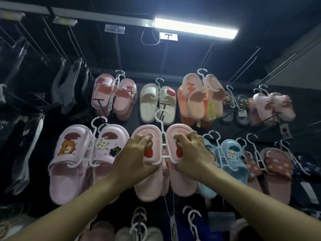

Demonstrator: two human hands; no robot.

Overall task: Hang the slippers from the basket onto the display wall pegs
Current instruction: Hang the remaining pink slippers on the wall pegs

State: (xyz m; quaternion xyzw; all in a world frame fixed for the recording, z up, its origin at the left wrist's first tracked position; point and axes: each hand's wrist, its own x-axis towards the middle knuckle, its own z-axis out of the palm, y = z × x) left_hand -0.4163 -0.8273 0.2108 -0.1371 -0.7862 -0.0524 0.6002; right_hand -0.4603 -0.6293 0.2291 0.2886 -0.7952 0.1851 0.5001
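Observation:
A pair of pink slippers (180,181) with red apple charms sits on a white plastic hanger (162,134), held up in front of the dark display wall. My left hand (133,159) grips the left slipper and my right hand (192,153) grips the right one. The hanger's hook (161,114) points up near a black peg (162,105) under the white slippers; whether it is on the peg I cannot tell. The basket is not in view.
Other pairs hang around it: pink cartoon slippers (76,153) to the left, blue ones (231,159) to the right, white ones (156,103) and orange ones (199,98) above. Long bare pegs (243,66) stick out higher up. Socks (69,87) hang at far left. More hangers show below.

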